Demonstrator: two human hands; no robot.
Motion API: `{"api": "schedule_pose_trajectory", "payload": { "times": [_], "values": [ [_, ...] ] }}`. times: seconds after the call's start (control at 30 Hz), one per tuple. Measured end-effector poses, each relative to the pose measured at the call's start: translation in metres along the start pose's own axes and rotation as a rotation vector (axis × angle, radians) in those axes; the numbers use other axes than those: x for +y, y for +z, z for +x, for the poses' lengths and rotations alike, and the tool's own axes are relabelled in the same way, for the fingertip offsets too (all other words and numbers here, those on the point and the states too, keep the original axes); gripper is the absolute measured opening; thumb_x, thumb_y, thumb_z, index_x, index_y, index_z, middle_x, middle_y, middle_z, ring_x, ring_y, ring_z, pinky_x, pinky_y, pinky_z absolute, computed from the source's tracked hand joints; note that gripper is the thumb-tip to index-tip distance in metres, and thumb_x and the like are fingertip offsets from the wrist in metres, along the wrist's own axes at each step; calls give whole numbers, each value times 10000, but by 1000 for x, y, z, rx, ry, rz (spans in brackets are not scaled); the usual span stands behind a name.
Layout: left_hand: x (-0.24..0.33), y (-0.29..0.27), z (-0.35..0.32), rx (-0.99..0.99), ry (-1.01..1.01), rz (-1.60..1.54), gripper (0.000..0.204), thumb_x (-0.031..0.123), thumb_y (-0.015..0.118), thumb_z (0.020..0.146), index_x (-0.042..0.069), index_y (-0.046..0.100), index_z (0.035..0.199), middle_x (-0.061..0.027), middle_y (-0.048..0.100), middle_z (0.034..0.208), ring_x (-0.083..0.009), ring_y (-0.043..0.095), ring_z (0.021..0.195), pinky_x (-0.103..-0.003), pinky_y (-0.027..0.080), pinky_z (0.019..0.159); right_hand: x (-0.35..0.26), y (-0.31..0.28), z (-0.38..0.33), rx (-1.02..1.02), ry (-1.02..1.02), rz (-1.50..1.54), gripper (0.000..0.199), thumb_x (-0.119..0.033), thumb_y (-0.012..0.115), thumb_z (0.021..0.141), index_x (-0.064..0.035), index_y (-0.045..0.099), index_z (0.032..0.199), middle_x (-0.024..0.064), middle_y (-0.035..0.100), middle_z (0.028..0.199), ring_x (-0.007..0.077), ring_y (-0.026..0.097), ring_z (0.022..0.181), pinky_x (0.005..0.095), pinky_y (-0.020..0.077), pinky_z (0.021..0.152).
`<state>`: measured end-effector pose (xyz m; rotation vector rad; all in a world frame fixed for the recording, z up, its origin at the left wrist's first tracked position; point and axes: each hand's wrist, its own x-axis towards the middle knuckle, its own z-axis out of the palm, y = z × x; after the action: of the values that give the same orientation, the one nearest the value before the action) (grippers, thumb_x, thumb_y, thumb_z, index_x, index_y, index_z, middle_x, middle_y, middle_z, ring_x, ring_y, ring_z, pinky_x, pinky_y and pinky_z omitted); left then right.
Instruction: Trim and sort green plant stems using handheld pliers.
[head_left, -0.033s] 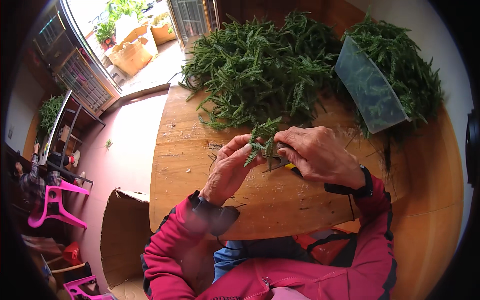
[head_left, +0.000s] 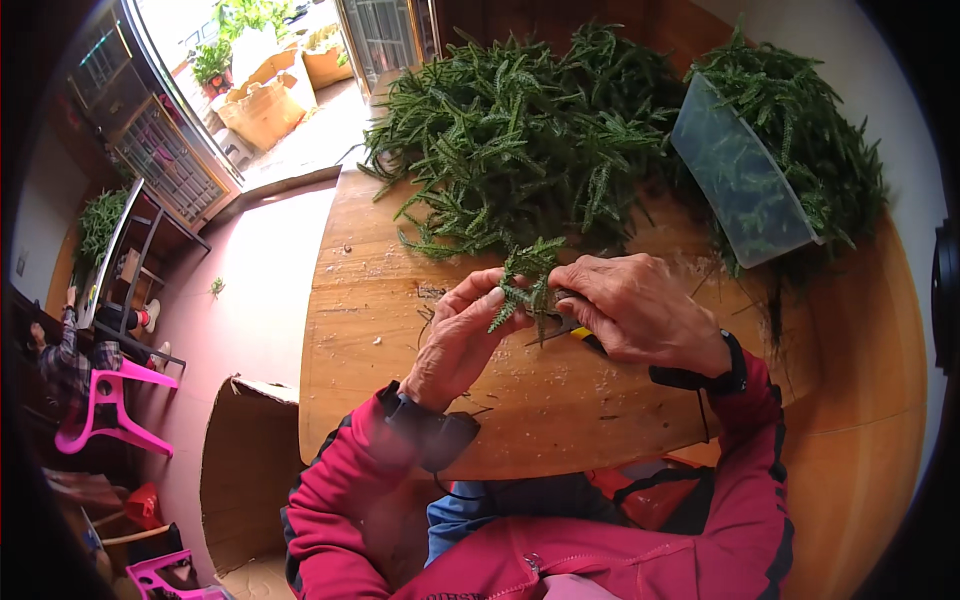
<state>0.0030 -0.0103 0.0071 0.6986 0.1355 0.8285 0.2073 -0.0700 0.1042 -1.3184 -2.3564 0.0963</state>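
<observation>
Nothing shifted between the two frames. Left hand (head_left: 462,335) and right hand (head_left: 635,310) still pinched on green sprig (head_left: 522,280), yellow-handled tool (head_left: 580,333) under right fingers; green heap (head_left: 520,140) at twelve o'clock.

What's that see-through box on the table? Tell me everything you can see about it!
The clear plastic tub is a rectangular, see-through container, a bit cloudy, with rounded corners. It sits tipped on its side at the far right of the round wooden table. Green leafy sprigs spill out of its open side and show through its wall. More greenery lies piled just to its left. Neither hand touches it.
</observation>
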Motion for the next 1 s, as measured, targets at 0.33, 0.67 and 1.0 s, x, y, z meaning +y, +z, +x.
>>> {"api": "schedule_pose_trajectory", "payload": {
  "times": [0.33,0.67,1.0],
  "values": [
    [1,-7,-1,10,10,-16,205,124,547,968,62,588,1159,-58,630,1156,-158,603,1003,-376,484,908,-5,-3,3,104,-24,-152,262,-130,705,777,-74,603,1012,63,582,814,254,614,734,349,501,617],
    [0,-1,1,68,64,97,237,138,574,960,37,611,1171,-67,651,1130,-148,603,1044,-340,490,902,-7,3,3,111,-62,-294,274,-161,705,781,-82,586,1014,54,557,836,242,599,775,348,507,665],
    [-8,-3,-1,176,88,391,235,112,573,957,-15,613,1151,-94,660,1099,-159,640,991,-325,531,902,-4,23,5,103,-116,-225,273,-138,672,807,-48,565,1041,90,557,837,267,591,777,361,500,676]
  ]
}}
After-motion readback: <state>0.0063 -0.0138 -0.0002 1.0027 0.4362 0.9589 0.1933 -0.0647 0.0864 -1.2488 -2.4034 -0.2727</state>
